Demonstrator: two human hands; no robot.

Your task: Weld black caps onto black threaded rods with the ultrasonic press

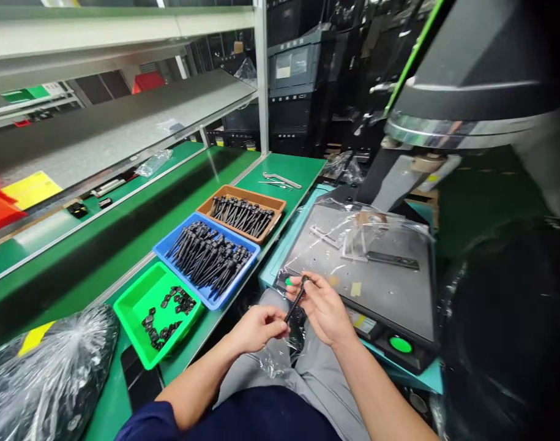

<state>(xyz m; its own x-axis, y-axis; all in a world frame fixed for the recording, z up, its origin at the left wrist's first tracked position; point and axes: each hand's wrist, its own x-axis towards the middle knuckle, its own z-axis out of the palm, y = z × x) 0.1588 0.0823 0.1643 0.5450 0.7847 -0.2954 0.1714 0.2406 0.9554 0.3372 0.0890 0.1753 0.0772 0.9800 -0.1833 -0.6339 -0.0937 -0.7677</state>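
Note:
Above my lap, both hands hold one thin black rod-like part (296, 303) with a thicker head. My left hand (264, 327) pinches its lower end, while my right hand (323, 306) has its fingers around the upper, thicker end. To the left stand three trays: a blue tray (218, 303) full of similar black rods, a brown tray (280, 214) with more of them, and a green tray (135, 294) with small black pieces (181, 300). The rod's exact kind cannot be made out.
On my right is a machine with a grey plate (390, 300), a green button (401, 345) and a large overhanging head (463, 92). Wrenches (282, 180) lie on the green table behind the trays. A plastic-wrapped bag (68, 373) and a dark phone-like slab (139, 376) lie at left.

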